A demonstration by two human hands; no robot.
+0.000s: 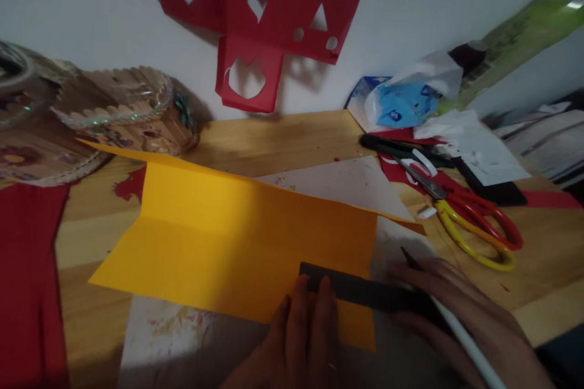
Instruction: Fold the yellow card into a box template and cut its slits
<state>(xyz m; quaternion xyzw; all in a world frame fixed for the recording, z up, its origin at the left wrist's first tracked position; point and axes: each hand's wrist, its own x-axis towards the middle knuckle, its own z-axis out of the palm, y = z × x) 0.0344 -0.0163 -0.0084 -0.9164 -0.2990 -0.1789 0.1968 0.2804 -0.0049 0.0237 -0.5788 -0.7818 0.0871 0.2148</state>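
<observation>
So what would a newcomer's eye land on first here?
Probably the folded yellow paper in the middle, with the left hand on a dark strip over it. Next, the red cutout on the wall above, with heart and triangle holes. Then the red-and-yellow scissors at the right.

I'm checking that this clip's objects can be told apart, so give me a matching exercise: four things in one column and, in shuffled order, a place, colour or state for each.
Things
1. Scissors
2. Folded sheet
3. White pen-like tool
4. Cut-out with heart-shaped holes

Places, colours and states
A. Held in the right hand
B. One red handle loop and one yellow
C. Red, up against the pale wall
D. Orange-yellow, with a dark flat strip lying across part of it

Right pairs: 1-B, 2-D, 3-A, 4-C
</observation>
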